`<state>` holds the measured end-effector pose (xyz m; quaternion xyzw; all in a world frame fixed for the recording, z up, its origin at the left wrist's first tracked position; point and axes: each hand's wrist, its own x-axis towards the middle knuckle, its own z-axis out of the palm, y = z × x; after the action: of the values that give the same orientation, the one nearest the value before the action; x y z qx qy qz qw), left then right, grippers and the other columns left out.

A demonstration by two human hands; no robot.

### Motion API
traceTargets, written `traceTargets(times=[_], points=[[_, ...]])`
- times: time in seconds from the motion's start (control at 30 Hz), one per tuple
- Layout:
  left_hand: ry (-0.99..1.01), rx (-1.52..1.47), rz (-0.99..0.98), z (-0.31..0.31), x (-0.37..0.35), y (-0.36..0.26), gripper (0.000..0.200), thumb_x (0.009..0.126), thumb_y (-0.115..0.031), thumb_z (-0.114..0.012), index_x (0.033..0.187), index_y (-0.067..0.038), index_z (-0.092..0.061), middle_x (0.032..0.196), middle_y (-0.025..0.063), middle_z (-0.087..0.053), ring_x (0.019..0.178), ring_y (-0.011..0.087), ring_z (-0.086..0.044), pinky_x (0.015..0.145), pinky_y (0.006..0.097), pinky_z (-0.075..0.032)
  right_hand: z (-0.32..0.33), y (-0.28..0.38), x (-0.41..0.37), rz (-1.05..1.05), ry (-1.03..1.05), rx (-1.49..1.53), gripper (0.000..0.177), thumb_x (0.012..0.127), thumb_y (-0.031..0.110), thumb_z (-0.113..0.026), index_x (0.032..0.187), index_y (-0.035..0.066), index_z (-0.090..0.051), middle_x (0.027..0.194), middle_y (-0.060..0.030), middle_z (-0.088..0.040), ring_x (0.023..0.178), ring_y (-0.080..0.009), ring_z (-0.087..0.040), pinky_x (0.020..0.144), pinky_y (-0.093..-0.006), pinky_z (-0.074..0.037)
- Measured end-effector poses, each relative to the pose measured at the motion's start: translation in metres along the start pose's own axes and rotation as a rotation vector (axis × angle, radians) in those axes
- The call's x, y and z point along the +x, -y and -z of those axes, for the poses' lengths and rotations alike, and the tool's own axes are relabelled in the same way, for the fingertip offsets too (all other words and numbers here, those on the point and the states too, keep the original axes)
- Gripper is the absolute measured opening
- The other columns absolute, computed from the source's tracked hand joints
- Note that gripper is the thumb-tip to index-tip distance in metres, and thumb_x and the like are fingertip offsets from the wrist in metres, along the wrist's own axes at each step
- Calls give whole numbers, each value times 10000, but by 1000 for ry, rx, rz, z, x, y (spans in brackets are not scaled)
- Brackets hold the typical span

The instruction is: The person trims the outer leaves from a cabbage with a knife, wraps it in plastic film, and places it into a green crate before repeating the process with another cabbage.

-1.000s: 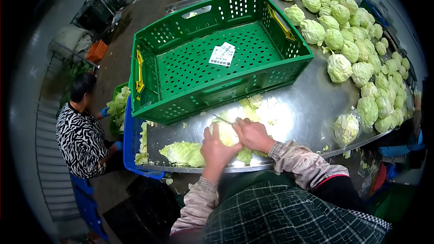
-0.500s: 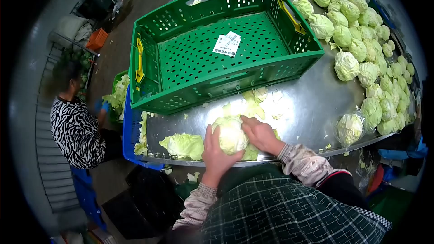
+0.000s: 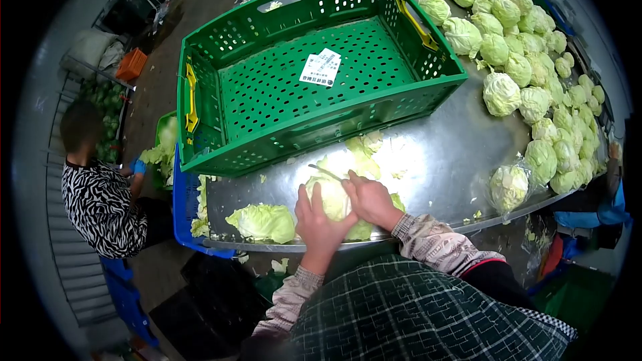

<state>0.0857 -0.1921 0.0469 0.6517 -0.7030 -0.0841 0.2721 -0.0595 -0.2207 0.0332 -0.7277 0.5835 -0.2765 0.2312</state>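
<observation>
Low on the metal table, a pale green cabbage (image 3: 334,199) sits between my two hands. My left hand (image 3: 319,226) is wrapped round its near left side, fingers pressed to the leaves. My right hand (image 3: 372,202) is closed on a small knife (image 3: 325,172), whose thin blade points left across the top of the cabbage; the handle is hidden in the fist. Loose outer leaves (image 3: 266,222) lie left of my left hand. More leaves (image 3: 363,154) are scattered beyond the cabbage, towards the crate.
A large green crate (image 3: 321,117) with paper labels (image 3: 321,68) inside stands just beyond my hands. Many cabbages (image 3: 518,67) are heaped at right, near a plastic-wrapped cabbage (image 3: 509,187). A blue bin (image 3: 184,210) adjoins the left edge. A co-worker (image 3: 103,207) handles leaves at left.
The knife blade now shows above the cabbage, at my right hand. My right hand has closed and tilted over the cabbage's right side. The view has shifted slightly.
</observation>
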Motion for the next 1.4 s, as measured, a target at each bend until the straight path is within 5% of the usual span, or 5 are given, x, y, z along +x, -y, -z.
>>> traceTargets(times=[0.1,0.13,0.37,0.83,1.4], points=[[23,27,-22,0,-4,-7,889,546,-410,-841,1266,-15,-499,1330,270,-443,1122,434,-510,854,468,-493,-5,-24,11,-45,141,38,454,979,353,-395,1065,-34,-617,801,-270,-641,718,-395,-638,672,-464,-503],[11,29,-62,1,-14,-6,888,543,-406,-846,1260,-8,-506,1338,271,-444,1139,428,-513,876,465,-487,-3,-33,26,-554,290,333,493,995,379,-354,954,-18,-644,816,-273,-636,765,-407,-630,701,-473,-483],[21,-111,26,11,-7,9,903,537,-373,-850,1277,-7,-483,1361,272,-423,1155,430,-503,903,465,-478,-5,-14,-10,141,5,-9,211,881,151,-496,1042,32,-565,1084,-244,-593,907,-349,-623,675,-438,-538],[50,-201,-44,16,-17,27,869,539,-324,-846,1263,-13,-479,1383,260,-407,1203,416,-484,933,442,-471,-5,-27,3,-411,-34,404,364,980,289,-448,969,-42,-601,841,-247,-650,776,-416,-629,709,-491,-479],[110,-278,108,26,-6,25,946,538,-372,-868,1295,-13,-428,1180,220,-533,1073,379,-528,874,449,-467,50,-5,-46,175,192,-265,302,884,344,-608,799,55,-637,717,-135,-609,553,-295,-598,506,-390,-484]])
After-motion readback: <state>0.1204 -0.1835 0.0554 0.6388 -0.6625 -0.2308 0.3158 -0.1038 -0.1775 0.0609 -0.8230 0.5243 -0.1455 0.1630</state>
